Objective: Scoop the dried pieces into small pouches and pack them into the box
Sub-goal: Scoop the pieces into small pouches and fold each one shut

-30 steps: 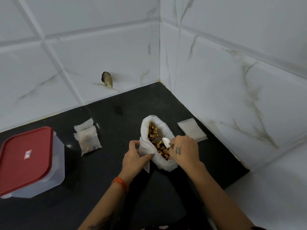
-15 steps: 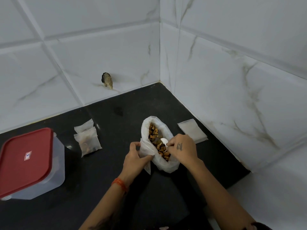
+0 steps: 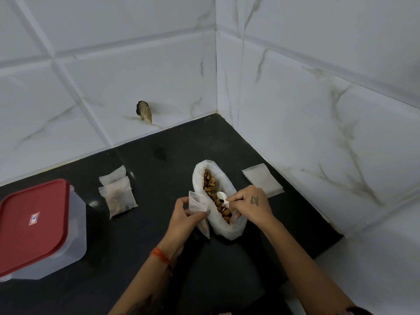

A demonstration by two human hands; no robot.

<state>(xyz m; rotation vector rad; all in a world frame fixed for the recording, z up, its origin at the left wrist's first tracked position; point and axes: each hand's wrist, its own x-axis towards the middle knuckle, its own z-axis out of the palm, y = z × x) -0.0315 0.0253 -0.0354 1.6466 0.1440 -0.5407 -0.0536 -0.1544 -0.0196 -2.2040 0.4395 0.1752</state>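
Nearest me, my left hand (image 3: 185,214) pinches an empty small pouch (image 3: 198,206) by its mouth, thumb and fingers curled on the thin film, holding it just beside the big bag (image 3: 223,228) of dried pieces (image 3: 210,185). My right hand (image 3: 251,206) is closed round the handle of a white spoon (image 3: 221,197). Since a second ago that hand has drawn back a little and the spoon bowl has come up out of the heap, while the left hand and pouch have barely shifted (the bowl looks bare or nearly so, though I cannot be sure). I judge this scoop has not yet gone into the pouch, so filling of this pouch is only starting.

Further out, two filled pouches (image 3: 118,195) lie together on the black counter (image 3: 145,235), apart from the closed box (image 3: 75,226) with its red lid (image 3: 31,226) at the left. A flat stack of spare pouches (image 3: 262,181) sits to the right of the bag, near the tiled wall (image 3: 318,110).
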